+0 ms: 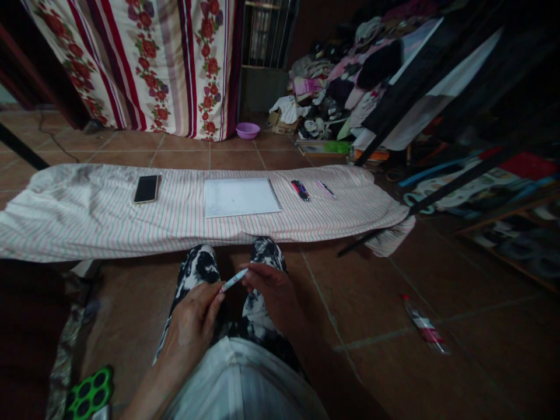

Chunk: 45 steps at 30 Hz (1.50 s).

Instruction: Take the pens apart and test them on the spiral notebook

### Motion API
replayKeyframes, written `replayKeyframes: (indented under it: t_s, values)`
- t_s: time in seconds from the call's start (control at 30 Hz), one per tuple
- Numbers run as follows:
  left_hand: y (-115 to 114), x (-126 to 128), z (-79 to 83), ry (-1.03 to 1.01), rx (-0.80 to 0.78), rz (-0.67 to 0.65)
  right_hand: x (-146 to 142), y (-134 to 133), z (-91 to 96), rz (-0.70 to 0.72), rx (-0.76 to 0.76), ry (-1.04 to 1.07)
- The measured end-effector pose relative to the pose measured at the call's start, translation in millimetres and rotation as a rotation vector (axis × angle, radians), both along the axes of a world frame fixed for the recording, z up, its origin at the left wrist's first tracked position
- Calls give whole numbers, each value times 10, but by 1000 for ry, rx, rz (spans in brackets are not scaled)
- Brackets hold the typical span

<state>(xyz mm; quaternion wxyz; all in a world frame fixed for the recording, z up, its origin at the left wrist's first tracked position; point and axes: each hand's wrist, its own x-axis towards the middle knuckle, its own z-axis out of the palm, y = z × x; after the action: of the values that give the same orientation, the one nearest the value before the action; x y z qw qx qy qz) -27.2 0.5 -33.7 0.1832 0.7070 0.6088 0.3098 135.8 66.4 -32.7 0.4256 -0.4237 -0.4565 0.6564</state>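
Above my lap, a light-coloured pen (pixel 233 280) with small printed marks is held between my two hands. My left hand (pixel 195 309) has its thumb and fingers closed round the lower left end. At the upper right end, the fingers of my right hand (pixel 270 287) pinch the tip. Beyond my knees a spiral notebook (pixel 241 197) lies open on a striped cloth (pixel 184 219), its page mostly white with faint marks at the left. Several pens (pixel 300 190) lie in a bunch right of the notebook, and a pinkish pen (pixel 326 189) lies beside them.
A dark-screened phone (pixel 146 189) lies at the cloth's left. A plastic bottle (pixel 423 324) lies on the tiled floor to the right; a green object with round holes (pixel 90 392) is at lower left. Behind are a purple basin (pixel 248 130), a curtain (pixel 175 70) and heaped clothes (pixel 336 87).
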Motion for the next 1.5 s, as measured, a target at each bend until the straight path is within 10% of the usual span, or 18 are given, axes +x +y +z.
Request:
replayKeyframes:
  t_s: [1.1,1.5]
  values:
    - [-10,71,63,287,394,44,-46,-44,-33,-51,-6,-136]
    - [-2,69,-15,122,199,86,-60,-56,34,-32,17,-155]
